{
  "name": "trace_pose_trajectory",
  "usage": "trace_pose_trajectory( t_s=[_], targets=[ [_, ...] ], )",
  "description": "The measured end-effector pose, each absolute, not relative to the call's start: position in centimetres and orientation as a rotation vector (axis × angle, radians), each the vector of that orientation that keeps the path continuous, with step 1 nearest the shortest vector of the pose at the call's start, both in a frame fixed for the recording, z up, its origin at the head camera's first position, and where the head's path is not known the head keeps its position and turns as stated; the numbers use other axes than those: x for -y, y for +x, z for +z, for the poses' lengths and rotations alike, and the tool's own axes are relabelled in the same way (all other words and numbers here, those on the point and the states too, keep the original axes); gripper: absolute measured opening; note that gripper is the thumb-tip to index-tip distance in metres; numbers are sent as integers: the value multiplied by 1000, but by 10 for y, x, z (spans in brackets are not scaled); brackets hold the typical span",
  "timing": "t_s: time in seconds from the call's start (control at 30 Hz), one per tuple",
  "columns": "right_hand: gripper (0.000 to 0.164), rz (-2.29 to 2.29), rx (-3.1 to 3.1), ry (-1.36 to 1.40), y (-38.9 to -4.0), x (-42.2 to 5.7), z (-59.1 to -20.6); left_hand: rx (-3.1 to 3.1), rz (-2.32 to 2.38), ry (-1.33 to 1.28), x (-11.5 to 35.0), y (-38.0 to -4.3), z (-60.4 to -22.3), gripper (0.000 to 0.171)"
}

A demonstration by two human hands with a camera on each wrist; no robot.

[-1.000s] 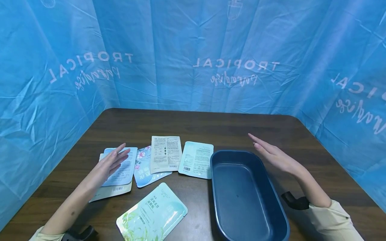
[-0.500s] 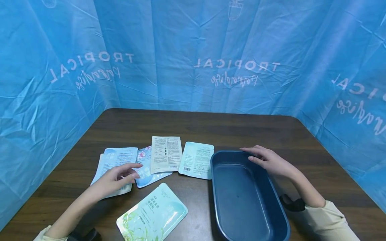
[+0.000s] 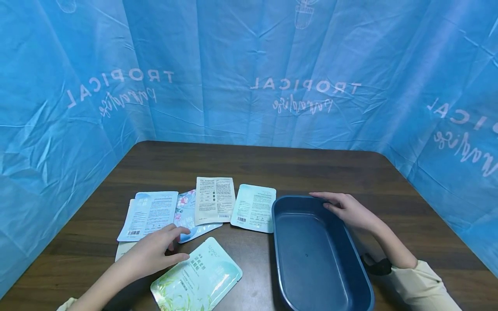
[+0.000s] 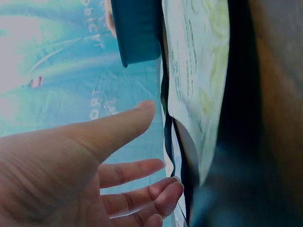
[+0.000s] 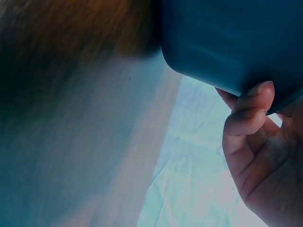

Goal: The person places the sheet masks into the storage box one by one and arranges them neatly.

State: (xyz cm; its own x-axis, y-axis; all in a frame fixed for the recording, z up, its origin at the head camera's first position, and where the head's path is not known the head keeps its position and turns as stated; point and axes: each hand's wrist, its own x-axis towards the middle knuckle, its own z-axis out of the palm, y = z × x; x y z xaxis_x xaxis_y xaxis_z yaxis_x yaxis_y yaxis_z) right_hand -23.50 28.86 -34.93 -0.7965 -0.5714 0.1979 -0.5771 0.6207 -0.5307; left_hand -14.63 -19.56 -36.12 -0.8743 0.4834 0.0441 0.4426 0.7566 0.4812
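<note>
My left hand (image 3: 153, 250) is over the left corner of a pale green face mask packet (image 3: 210, 272) with a leaf print, thumb and fingers apart and slightly bent. In the left wrist view, the thumb and fingertips stand beside the edge of that packet (image 4: 203, 71), nothing between them. On the right, my right hand (image 3: 352, 211) holds the far right corner of a dark blue plastic basin (image 3: 307, 255). Its curled fingers (image 5: 244, 127) lie against the basin's outer wall in the right wrist view.
Behind the left hand lie overlapping mask packets: light blue ones (image 3: 153, 211), a flowered blue one (image 3: 186, 211) and a cream one (image 3: 215, 201). A mint packet (image 3: 254, 207) lies by the basin's far left corner. A blue printed curtain (image 3: 233, 65) surrounds the dark wooden table (image 3: 249, 162).
My left hand has come down from above the light blue packets and moved right and nearer, to the green packet. My right hand has lowered onto the basin's far right corner.
</note>
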Motion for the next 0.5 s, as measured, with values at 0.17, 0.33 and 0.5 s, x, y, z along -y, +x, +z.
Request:
trace_pose_trajectory(
  t_s=[0.17,0.33,0.5],
  targets=[
    [46,927,2817,994,-235,-289,-350,-2878,700,789,191,-144,-364,53],
    [46,942,2821,991,-235,-289,-350,-2866,688,785,188,-143,-369,54],
    [45,967,2811,1002,-235,-289,-350,-2865,622,794,185,-143,-373,58]
  ],
)
